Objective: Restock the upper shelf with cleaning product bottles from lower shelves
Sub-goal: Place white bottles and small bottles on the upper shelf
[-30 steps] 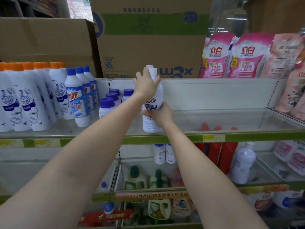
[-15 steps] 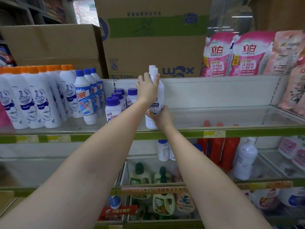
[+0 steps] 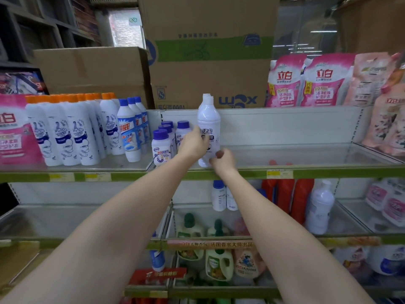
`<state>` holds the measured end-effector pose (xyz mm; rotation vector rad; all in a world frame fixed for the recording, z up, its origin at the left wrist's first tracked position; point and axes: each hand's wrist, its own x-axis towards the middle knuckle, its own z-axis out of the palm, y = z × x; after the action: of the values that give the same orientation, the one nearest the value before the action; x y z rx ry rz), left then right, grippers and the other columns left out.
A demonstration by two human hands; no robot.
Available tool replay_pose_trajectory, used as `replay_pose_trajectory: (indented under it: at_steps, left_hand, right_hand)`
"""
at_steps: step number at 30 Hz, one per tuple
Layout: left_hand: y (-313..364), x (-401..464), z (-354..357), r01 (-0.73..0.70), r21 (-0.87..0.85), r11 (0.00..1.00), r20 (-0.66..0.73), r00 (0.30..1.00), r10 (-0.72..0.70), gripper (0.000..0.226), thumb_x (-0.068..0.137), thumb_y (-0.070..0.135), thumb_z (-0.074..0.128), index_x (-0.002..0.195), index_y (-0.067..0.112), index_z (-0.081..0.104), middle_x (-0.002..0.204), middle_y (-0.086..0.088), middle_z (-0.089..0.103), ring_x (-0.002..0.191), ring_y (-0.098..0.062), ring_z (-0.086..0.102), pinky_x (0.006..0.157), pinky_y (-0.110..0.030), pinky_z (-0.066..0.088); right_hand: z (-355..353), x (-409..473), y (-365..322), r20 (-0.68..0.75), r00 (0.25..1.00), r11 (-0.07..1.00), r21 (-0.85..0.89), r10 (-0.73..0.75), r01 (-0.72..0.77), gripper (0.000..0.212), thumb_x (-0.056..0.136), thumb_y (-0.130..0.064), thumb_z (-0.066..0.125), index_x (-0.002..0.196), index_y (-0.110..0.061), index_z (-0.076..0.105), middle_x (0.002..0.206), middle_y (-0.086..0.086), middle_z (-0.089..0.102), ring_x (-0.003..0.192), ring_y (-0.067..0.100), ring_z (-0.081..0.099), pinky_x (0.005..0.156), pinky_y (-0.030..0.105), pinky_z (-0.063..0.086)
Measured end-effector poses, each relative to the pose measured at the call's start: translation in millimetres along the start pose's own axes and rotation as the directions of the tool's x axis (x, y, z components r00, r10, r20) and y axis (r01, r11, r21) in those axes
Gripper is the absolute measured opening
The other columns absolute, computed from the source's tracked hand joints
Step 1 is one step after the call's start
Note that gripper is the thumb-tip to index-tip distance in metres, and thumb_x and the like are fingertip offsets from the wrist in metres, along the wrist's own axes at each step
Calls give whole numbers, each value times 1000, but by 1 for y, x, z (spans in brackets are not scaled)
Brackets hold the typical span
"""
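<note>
Head view, white bottle [image 3: 208, 130]: it stands upright on the upper shelf [image 3: 285, 173], near the front lip, at about twelve o'clock from centre frame, just right of the purple-capped bottles [image 3: 161, 147].
Head view, left hand [image 3: 194, 143]: it wraps the bottle's label band from nine o'clock, fingers curled on the side; a mid-body grip like that looks meant to keep a tall, narrow bottle from tipping.
Head view, right hand [image 3: 222, 160]: it sits low at the bottle's five o'clock, fingers bent against the base; I cannot tell how firmly it presses, but it reads as guiding the foot into line.
Head view, gap: the shelf runs bare out to three o'clock, so this spot starts a new row beside the existing stock.
Head view, lower shelf [image 3: 241, 242]: more white bottles [image 3: 219, 197] wait at six o'clock, probably the supply.
Head view, stage: bottle seated, both hands on it, release not yet made.
</note>
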<state>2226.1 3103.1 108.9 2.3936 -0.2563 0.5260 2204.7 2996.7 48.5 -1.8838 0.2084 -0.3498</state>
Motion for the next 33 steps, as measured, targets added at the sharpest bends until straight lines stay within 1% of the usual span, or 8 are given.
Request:
replay_pose_trajectory:
  at_steps: [4,8,12,17,21,24,28,33]
  left_hand:
    - [-11,-24,3,-3,25,1000,69,998,1,24,98,29,48,104,9,59,101,-10,65,96,-32,60,81,-38,50]
    - [-23,-48,13,2,17,1000,152,988,-4,23,94,27,48,95,9,63,94,-12,67,88,-33,64,80,-40,55]
    - [-44,-70,29,-3,-3,1000,248,969,3,23,95,26,49,83,10,60,86,-11,65,80,-33,63,72,-40,54]
    - [-74,-95,56,14,-86,996,370,929,19,25,93,23,51,70,14,55,85,-16,69,83,-36,65,72,-40,54]
    - [-88,-114,77,28,-121,992,434,901,28,18,91,18,51,77,9,60,82,-11,67,82,-32,64,72,-38,52]
    - [-89,-126,94,15,-139,990,485,873,54,16,93,15,52,82,8,61,82,-8,64,80,-27,62,74,-38,53]
    - [-80,-131,117,-46,-123,991,547,830,106,14,92,13,51,92,6,63,94,-13,68,89,-30,64,81,-43,55]
    - [-62,-128,156,-114,-99,989,596,789,151,14,92,15,53,96,6,63,96,-10,68,90,-29,63,81,-41,55]
  right_hand:
    - [1,-24,14,-46,999,996,-84,-4,0,14,90,-14,58,104,-11,60,100,4,62,94,26,57,77,28,42]
    - [0,-47,32,-104,993,991,-114,59,-71,16,90,-16,57,104,-13,64,109,8,69,103,29,63,88,36,51]
    - [-4,-72,56,-121,988,979,-165,100,-119,6,91,-16,61,97,-18,62,108,6,69,104,26,63,82,27,45]
    - [-2,-99,89,-154,976,958,-221,153,-185,5,91,-14,61,91,-19,60,104,5,68,102,27,63,90,36,51]
    - [-2,-118,117,-164,967,950,-212,195,-227,11,91,-13,62,88,-23,58,101,7,68,95,27,66,89,42,55]
    - [-13,-128,138,-189,956,938,-224,223,-263,6,91,-15,64,92,-20,61,102,2,66,97,22,62,82,32,48]
    - [-37,-134,164,-240,939,924,-235,247,-303,5,91,-12,66,96,-11,64,98,4,63,98,23,60,82,29,44]
    - [-69,-122,194,-293,914,909,-222,281,-351,10,90,-10,67,86,-16,60,96,6,65,100,29,63,87,38,51]
